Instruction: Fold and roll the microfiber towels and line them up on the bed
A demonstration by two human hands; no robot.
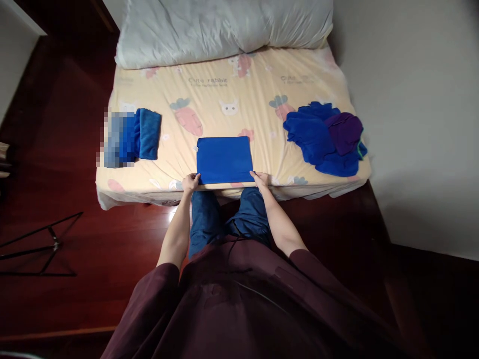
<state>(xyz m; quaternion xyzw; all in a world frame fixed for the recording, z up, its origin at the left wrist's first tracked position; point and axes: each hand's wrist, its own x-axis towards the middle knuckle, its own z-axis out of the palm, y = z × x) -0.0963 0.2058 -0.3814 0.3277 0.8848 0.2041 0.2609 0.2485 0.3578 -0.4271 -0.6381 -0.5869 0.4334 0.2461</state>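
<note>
A blue cloth (pixel 224 158) lies flat in a rectangle on the near edge of the bed, with a small pale tag at its left side. Pinched at its near left corner is my left hand (pixel 191 181), fingers closed. My right hand (pixel 260 179) grips the near right corner the same way. To the right rests a loose heap of blue cloths (pixel 312 132) with a purple cloth (pixel 344 132) on top. On the left sit folded blue cloths (pixel 148 133), partly hidden by a pixelated patch.
A cream sheet (pixel 228 107) with carrot and rabbit prints covers the bed. At the back lies a pale rolled quilt (pixel 224 30). A black tripod leg stand (pixel 54 245) is on the dark red floor at left. A wall (pixel 415 124) borders the bed's right side.
</note>
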